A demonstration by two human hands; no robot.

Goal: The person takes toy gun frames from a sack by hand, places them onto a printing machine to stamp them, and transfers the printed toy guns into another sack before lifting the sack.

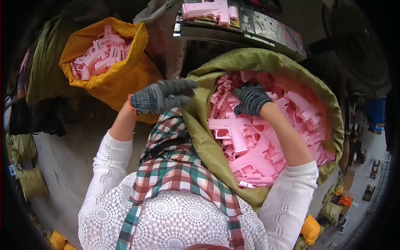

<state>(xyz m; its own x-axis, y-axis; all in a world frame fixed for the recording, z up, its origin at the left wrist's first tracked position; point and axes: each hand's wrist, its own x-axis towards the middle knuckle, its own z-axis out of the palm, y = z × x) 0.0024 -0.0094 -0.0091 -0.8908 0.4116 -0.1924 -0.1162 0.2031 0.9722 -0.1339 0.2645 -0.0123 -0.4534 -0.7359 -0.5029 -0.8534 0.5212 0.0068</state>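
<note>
My left hand (163, 96), in a grey striped knit glove with an orange cuff, hovers beside the green sack's left edge. Its fingers are stretched out and hold nothing. My right hand (253, 100), gloved alike, reaches into the wide green woven sack (198, 137), its fingers bent down among pink plastic toy pistols. The fingertips are partly hidden there, so a grip cannot be made out. One toy pistol (234, 132) lies flat on top of the heap below that hand, and a larger one (255, 161) rests nearer to me.
An orange sack (125, 89) at the far left holds more pink toy pistols with dark markings. On the worn metal machine or bench (266, 26) ahead lies another pink pistol (208, 10). Several sacks and a blue bin (376, 113) stand around the edges.
</note>
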